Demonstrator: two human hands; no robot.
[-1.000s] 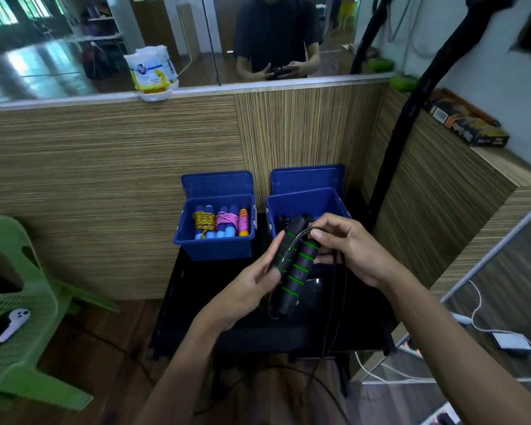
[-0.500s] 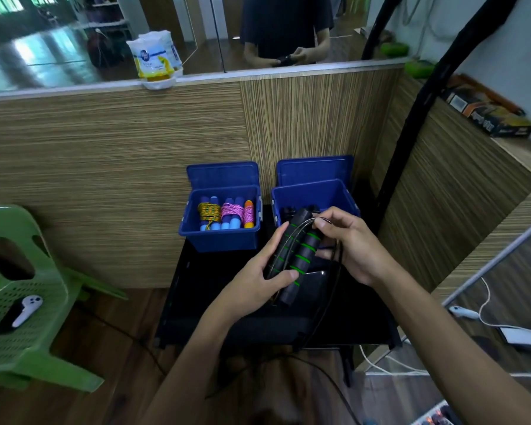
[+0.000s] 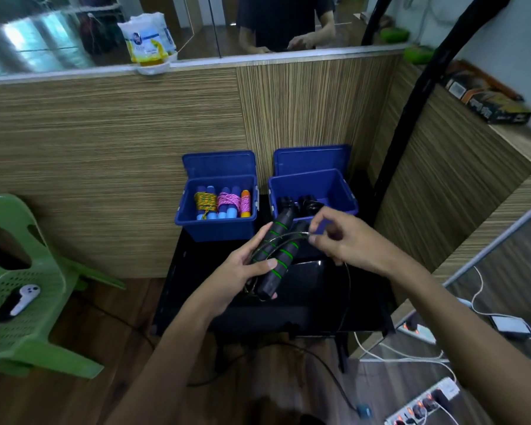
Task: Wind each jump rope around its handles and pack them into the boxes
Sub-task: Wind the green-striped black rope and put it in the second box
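Behind the left hand's (image 3: 242, 268) fingers the near side of the black handles (image 3: 278, 256) is hidden, the thin cord (image 3: 347, 289) fades into the dark table below the right hand's (image 3: 337, 237) fingertips, and the black bundle (image 3: 301, 204) beyond them is too dark to make out.

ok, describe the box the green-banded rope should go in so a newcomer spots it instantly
Two open blue boxes sit side by side at the back of the black table, against the wood-grain wall. Take the right-hand box, just beyond the right hand. It holds only black handles, while the left-hand box is packed with blue handles wound in yellow and pink rope.
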